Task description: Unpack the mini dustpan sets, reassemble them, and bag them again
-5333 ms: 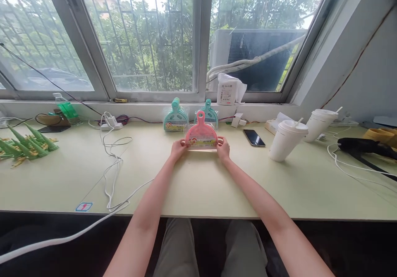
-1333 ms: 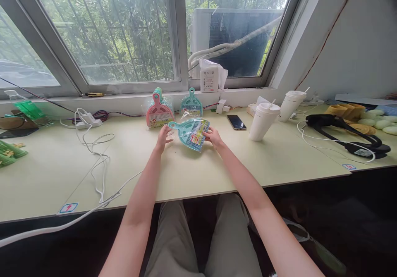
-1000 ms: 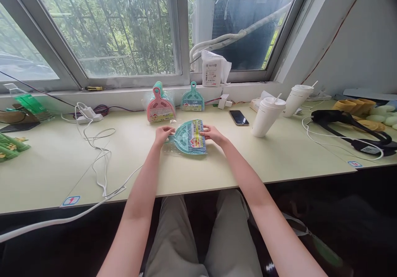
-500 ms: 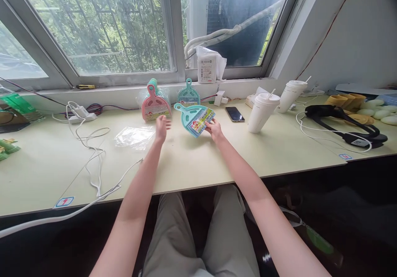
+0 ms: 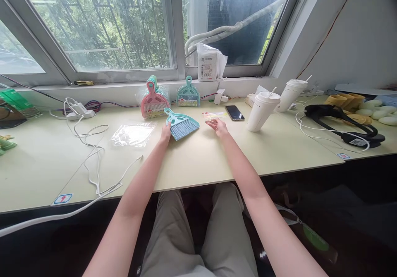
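Note:
My left hand (image 5: 166, 133) grips the left edge of a teal dustpan with a brush (image 5: 182, 125), tilted above the table with its blue bristles toward me. My right hand (image 5: 218, 126) is open to the right of it, palm turned up and fingers stretched leftward. Just beyond those fingers is a printed label card (image 5: 215, 115), apparently on the table. Behind, a bagged stack of dustpan sets (image 5: 154, 101) with a pink one in front leans by the sill. Another teal dustpan set (image 5: 188, 93) stands beside the stack, its label still on.
A clear plastic bag (image 5: 133, 134) lies left of my left hand, near white cables (image 5: 97, 161). To the right are a phone (image 5: 235, 113), two white cups (image 5: 263, 111) with straws and a black strap-like device (image 5: 344, 124). A tissue pack (image 5: 208, 65) stands on the sill.
The label card has come off the dustpan set and is now beyond my right hand. My left hand has taken hold of the set, which has moved left; my right hand has let go.

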The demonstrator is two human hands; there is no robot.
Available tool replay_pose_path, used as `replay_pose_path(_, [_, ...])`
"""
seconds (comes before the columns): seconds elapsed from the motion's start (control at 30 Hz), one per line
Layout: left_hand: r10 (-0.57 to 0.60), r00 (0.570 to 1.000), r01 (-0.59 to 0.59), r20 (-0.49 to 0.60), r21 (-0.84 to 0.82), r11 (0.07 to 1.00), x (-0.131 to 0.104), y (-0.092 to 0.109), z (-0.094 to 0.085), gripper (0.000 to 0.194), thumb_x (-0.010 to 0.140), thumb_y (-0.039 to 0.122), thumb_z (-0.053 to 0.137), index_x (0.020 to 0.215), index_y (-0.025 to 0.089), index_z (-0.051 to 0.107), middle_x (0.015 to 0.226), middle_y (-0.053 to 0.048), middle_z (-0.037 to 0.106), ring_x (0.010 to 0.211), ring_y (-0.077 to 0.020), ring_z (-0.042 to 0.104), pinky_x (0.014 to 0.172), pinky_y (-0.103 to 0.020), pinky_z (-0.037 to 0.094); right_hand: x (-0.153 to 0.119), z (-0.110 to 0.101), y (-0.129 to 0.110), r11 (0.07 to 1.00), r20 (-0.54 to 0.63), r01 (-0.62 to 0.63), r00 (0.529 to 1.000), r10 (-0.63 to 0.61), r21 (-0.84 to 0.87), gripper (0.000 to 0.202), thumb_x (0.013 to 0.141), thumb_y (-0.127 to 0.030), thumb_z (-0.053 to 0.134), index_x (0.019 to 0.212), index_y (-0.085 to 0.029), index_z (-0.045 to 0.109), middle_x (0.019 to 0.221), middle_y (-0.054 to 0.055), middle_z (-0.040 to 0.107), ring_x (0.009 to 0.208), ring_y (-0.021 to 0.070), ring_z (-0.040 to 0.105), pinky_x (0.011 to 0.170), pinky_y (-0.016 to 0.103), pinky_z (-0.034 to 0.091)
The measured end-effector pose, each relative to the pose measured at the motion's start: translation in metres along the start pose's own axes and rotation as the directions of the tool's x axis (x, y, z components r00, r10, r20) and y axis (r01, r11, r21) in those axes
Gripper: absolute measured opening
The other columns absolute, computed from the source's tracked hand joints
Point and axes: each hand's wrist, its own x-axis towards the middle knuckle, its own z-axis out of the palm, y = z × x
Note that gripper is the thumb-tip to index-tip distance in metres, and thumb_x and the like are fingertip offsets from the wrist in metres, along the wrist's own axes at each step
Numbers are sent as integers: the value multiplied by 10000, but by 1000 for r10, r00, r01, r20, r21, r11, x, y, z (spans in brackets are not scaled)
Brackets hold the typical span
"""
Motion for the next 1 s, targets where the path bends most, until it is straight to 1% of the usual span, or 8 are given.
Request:
replay_pose_path(0.1, [-68,997,68,41,0,998,-5,1,7,408,906,497,418,1087,184,606,1025,-90,661,973,-234,628,906,-391,484,-1,1,0,989,86,37,996,-25,-145,350,1002,-358,336,1170,-114,522,1013,140,699,799,152,706,680,281,596])
replay_pose_path(0.17, [-34,993,32,117,15,999,-14,6,14,427,898,521,417,1060,181,620,1023,-85,663,972,-238,623,911,-391,476,-9,11,6,898,133,206,977,-167,-388,330,998,-342,337,1087,-135,577,989,123,699,799,157,691,730,298,575])
replay_pose_path(0.27, [82,971,-92,226,35,995,-32,17,25,459,885,568,426,1039,186,629,1018,-78,657,987,-243,610,911,-387,469,-27,32,21,478,305,509,844,-441,-716,288,964,-336,408,950,-180,650,983,96,676,969,200,632,869,333,507])
replay_pose_path(0.33, [132,954,-153,268,56,987,-45,25,32,469,889,580,420,1065,189,610,1006,-80,650,979,-246,608,885,-384,477,-38,43,28,201,416,587,737,-533,-784,265,939,-357,457,984,-188,655,1077,118,629,1107,242,544,908,353,471])
replay_pose_path(0.43, [162,942,-206,294,124,971,-58,32,38,485,894,600,403,1092,198,589,953,-78,648,958,-255,607,845,-382,485,-44,47,31,36,440,566,678,-588,-824,315,953,-376,409,1018,-171,639,1118,147,575,1124,264,481,893,363,452])
replay_pose_path(0.67, [241,900,-297,364,106,949,-47,39,27,506,911,593,339,1015,200,641,1003,-53,662,977,-234,593,878,-358,464,-28,37,16,110,433,551,751,-499,-828,298,967,-344,366,883,-195,610,1020,88,585,1062,223,501,887,315,417])
replay_pose_path(0.87, [214,904,-307,369,217,927,-35,41,18,469,908,549,362,1008,197,655,961,-48,683,926,-235,611,832,-349,470,-22,41,15,208,511,627,750,-420,-750,277,951,-315,363,860,-200,599,999,57,604,1035,192,529,932,310,405])
replay_pose_path(1.0, [154,941,-256,301,339,905,-30,35,6,400,909,448,378,1081,192,633,1032,-87,688,993,-260,607,860,-365,455,-18,42,3,452,460,621,781,-423,-640,254,918,-335,414,816,-207,608,891,47,626,928,188,574,865,316,462])
